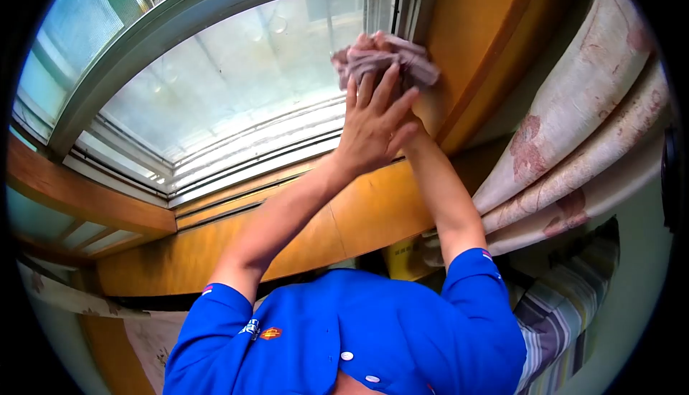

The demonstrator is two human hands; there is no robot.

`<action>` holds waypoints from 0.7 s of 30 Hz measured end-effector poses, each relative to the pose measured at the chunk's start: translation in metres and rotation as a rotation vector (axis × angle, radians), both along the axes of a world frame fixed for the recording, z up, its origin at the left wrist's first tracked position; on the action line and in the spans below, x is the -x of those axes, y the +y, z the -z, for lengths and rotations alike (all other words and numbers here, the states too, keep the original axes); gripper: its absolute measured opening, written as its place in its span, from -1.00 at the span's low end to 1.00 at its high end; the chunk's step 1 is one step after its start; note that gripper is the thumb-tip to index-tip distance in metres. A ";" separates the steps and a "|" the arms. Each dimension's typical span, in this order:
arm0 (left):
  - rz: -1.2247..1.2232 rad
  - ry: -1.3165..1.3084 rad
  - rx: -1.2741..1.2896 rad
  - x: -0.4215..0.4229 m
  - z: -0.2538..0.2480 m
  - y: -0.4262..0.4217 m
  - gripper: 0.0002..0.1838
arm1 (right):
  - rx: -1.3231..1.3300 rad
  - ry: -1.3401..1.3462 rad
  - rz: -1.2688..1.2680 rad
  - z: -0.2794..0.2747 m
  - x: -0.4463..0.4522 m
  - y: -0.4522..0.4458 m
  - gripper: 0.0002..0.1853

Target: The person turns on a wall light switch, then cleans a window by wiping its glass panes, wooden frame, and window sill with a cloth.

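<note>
A crumpled mauve cloth (420,65) is bunched at the window's right side, against the frame and the wooden surround. My left hand (373,119) is in front of it, fingers spread and their tips over the cloth's lower edge. Behind my left hand, my right hand (410,124) reaches up to the cloth and holds it; most of that hand is hidden, with what look like its fingertips showing at the cloth's top. The glass pane (237,72) looks hazy and lies left of both hands.
Below the window runs a wooden sill (301,241) with dark sliding tracks above it. A wooden panel (477,36) stands to the right, beside a floral curtain (552,137). Striped fabric (567,309) is at the lower right. A wooden lattice frame (93,201) is at left.
</note>
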State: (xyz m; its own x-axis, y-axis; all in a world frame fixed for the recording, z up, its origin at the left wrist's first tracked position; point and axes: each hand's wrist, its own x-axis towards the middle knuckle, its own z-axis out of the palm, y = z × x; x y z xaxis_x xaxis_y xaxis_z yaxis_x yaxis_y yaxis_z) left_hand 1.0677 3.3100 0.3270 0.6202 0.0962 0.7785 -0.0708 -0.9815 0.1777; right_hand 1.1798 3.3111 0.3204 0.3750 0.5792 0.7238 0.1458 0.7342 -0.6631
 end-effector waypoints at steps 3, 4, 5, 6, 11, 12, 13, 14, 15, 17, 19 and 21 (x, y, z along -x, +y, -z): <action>0.014 0.021 -0.050 -0.015 -0.030 0.017 -0.40 | -0.269 0.485 -0.311 -0.011 0.014 -0.002 -0.31; 0.017 0.016 -0.056 -0.014 -0.021 0.022 -0.40 | -0.315 0.533 -0.332 -0.003 0.020 0.000 -0.26; 0.051 0.105 -0.039 -0.014 0.001 0.032 -0.37 | -0.418 0.468 -0.337 0.023 0.032 0.010 -0.27; 0.086 0.190 -0.022 -0.012 0.019 0.040 -0.35 | -0.523 0.403 -0.349 0.049 0.044 0.020 -0.28; 0.028 0.431 -0.199 0.034 0.062 0.032 -0.41 | 0.253 -0.668 1.350 0.127 0.037 0.023 -0.36; 0.032 0.422 -0.204 0.030 0.052 0.031 -0.41 | 0.246 -0.673 1.359 0.110 0.034 0.019 -0.36; 0.098 0.276 -0.189 0.025 0.041 0.036 -0.43 | 0.256 -0.726 1.399 0.083 0.034 0.017 -0.36; 0.162 0.132 -0.169 0.020 0.027 0.041 -0.43 | 0.268 -0.780 1.436 0.054 0.032 0.014 -0.36; 0.141 0.053 -0.272 0.016 0.008 0.049 -0.49 | 0.281 -0.833 1.472 0.028 0.032 0.011 -0.35; 0.175 0.002 -0.222 0.019 -0.033 0.047 -0.53 | 0.243 -0.853 1.533 -0.009 0.030 0.005 -0.41; 0.216 -0.006 -0.199 0.017 -0.043 0.053 -0.52 | 0.185 -0.739 1.410 -0.013 0.025 0.000 -0.47; 0.209 0.035 -0.125 0.014 -0.035 0.057 -0.49 | 0.117 -0.546 1.195 0.010 0.021 0.002 -0.52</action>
